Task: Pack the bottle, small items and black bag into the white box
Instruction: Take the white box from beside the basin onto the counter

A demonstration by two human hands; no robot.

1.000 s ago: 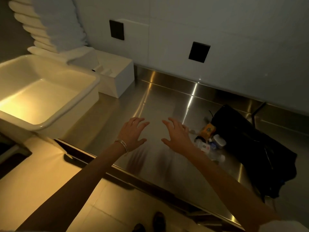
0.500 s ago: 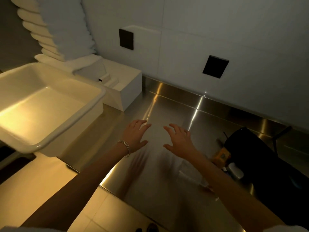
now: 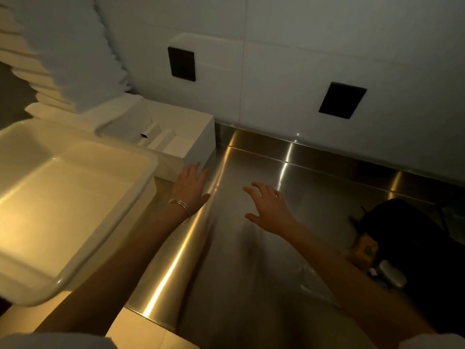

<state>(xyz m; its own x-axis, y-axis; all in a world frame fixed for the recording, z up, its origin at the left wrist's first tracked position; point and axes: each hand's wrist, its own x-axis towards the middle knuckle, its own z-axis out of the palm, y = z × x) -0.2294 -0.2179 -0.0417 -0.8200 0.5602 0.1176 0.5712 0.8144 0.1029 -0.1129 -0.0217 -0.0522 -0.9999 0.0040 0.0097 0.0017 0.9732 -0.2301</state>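
Observation:
A large empty white box (image 3: 148,170) stands at the left end of a steel counter (image 3: 314,187). My left hand (image 3: 191,188) hovers open just right of the box's far corner, a bangle on its wrist. My right hand (image 3: 269,206) is open over the bare middle of the counter, fingers spread. At the right edge lies the black bag (image 3: 412,238). Beside it sit small items: a yellow object (image 3: 364,250) and a white oval case (image 3: 391,273). A clear bottle (image 3: 312,278) lies partly hidden behind my right forearm.
A smaller white block-shaped box (image 3: 198,137) stands behind the large one against the wall. A tall stack of white trays (image 3: 63,59) rises at the back left. Two black square plates (image 3: 181,63) are set in the white wall.
The view has swung left and closer, so the bag and items slid to the right edge. Both hands moved forward and left; my left hand is now near the box's corner.

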